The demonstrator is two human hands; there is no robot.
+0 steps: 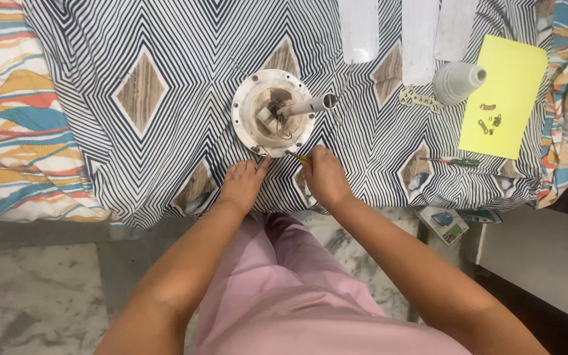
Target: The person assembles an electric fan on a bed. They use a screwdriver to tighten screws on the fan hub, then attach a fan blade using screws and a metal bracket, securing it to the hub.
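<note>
Nearest the camera, the person's left hand (244, 183) rests on the striped sheet (165, 52) with its fingers loosely together, the fingertips touching the near rim of the round white fan motor (251, 121) and holding nothing that can be seen. Just to its right, the right hand (323, 176) is curled shut around a small yellow-handled tool (302, 158), likely a screwdriver, whose tip points at the motor's near edge. The motor lies flat in the middle of the bed, open side up, its white shaft (310, 104) leaning to the right. Further right lie a red-handled tool (451, 160) and a yellow sheet of paper (504, 95) carrying small loose metal parts (489, 119), with a grey cone-shaped cover (456, 81) and a metal bracket (419, 99) beside it. At the far edge lie three white fan blades (402, 29). The mattress is soft, so the motor could tip or slide under pressure, letting the tool slip towards the left fingers; freed screws could vanish into the busy pattern of the cloth
</note>
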